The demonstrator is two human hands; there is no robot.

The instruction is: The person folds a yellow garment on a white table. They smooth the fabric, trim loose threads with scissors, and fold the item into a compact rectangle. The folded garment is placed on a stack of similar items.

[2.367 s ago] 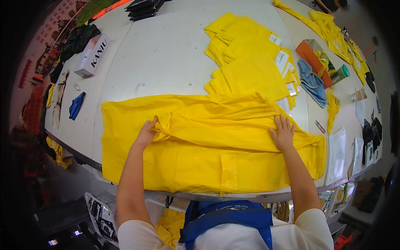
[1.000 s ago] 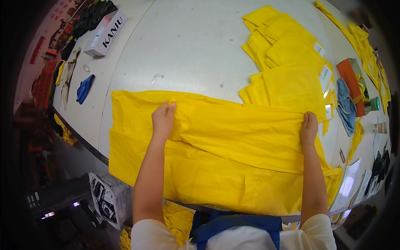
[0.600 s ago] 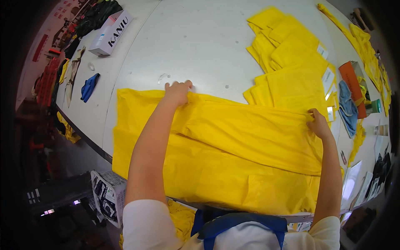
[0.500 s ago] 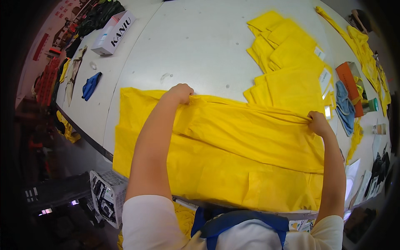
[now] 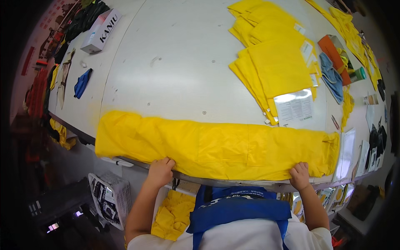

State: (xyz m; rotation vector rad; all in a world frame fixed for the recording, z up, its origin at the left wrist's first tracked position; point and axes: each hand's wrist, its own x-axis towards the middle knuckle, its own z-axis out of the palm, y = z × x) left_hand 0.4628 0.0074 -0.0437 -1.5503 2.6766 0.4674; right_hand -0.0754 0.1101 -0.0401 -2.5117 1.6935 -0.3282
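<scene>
A long yellow garment (image 5: 225, 146) with a stitched patch lies folded into a narrow strip along the table's near edge. Its left end is blurred. At the strip's near edge, left of the middle, my left hand (image 5: 161, 171) has its fingers curled over the cloth. Farther right, my right hand (image 5: 300, 176) pinches the same edge. Both thumbs are mostly hidden. Beyond the strip, to the right, is a fanned stack of folded yellow garments (image 5: 277, 68) with white tags. A printed sheet in a clear sleeve (image 5: 295, 109) lies at the stack's near end.
Left on the white table (image 5: 175, 83) are a white box (image 5: 101, 31) and a blue cloth (image 5: 83, 84). Rightward are a light-blue cloth (image 5: 331, 77), an orange box (image 5: 334, 54) and a green-lidded container (image 5: 357, 75). Yellow fabric (image 5: 173, 214) and a white basket (image 5: 109, 198) sit below the edge.
Both hands have come toward me, from the garment's far edge to its near edge. The garment is now a narrower strip, uncovering more table and the printed sheet. The view has shifted too.
</scene>
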